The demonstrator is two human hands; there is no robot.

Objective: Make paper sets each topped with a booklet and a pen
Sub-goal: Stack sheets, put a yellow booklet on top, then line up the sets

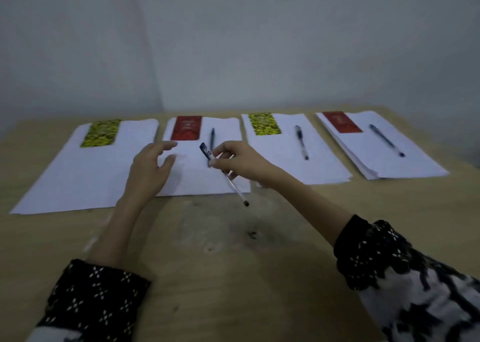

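Note:
Several white paper stacks lie in a row on the wooden table (207,250). The leftmost stack (78,175) carries a yellow-green booklet (101,133) and no pen. The second stack (197,180) has a red booklet (186,128) and a pen (212,137). The third stack (291,165) bears a yellow-green booklet (264,123) and a pen (301,142). The rightmost stack (394,160) has a red booklet (341,122) and a pen (386,140). My right hand (241,163) pinches another pen (224,176) above the second stack. My left hand (150,170) hovers with relaxed fingers between the first two stacks.
A plain grey wall rises behind the table's far edge. Bare wood with a dark knot (252,235) lies between my forearms at the front.

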